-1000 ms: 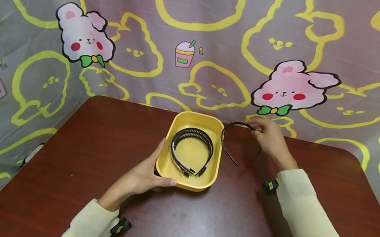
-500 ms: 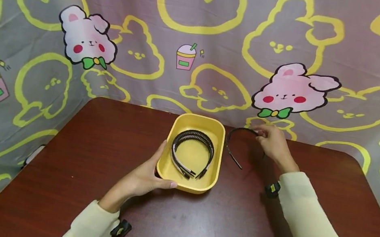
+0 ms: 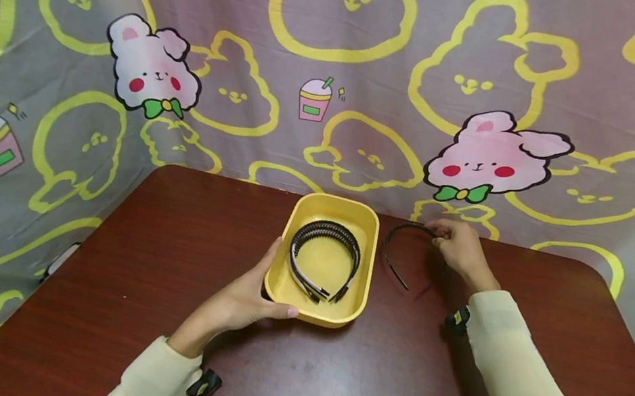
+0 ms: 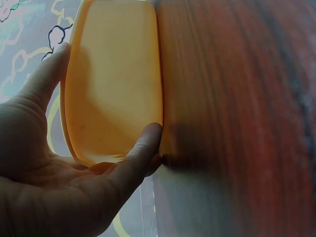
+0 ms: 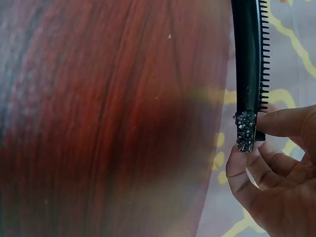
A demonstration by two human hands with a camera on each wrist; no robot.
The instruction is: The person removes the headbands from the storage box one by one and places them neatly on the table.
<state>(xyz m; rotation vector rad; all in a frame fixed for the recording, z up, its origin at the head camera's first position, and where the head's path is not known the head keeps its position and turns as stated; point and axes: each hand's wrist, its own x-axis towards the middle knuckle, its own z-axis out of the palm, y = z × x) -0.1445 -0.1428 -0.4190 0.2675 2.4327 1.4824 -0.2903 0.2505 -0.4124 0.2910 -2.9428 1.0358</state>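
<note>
In the head view a yellow box [image 3: 316,315] stands on the table near its back edge. My left hand [image 3: 241,299] grips its near left corner, thumb along the front wall and fingers up the left side. Several dark headbands [image 3: 328,228] lie nested inside, one with a pale band, their ends pointing towards me. To the right of the box, my right hand [image 3: 462,248] pinches a black headband [image 3: 412,225] whose free end hangs over the table. The right wrist view shows comb teeth along this headband and a sparkly trim [image 5: 245,129] close to the fingertips.
A dark reddish-brown wooden table [image 3: 364,383] spreads beneath both arms. Behind it hangs a grey-pink curtain [image 3: 371,83] printed with bunnies and cups, meeting the table's back edge. Black wrist cameras [image 3: 205,384] sit under the cream sleeves [image 3: 525,373].
My right hand has drawn the black headband slightly right, so a gap now shows between it and the box. The left hand keeps its grip on the box. The head view has shifted a little.
</note>
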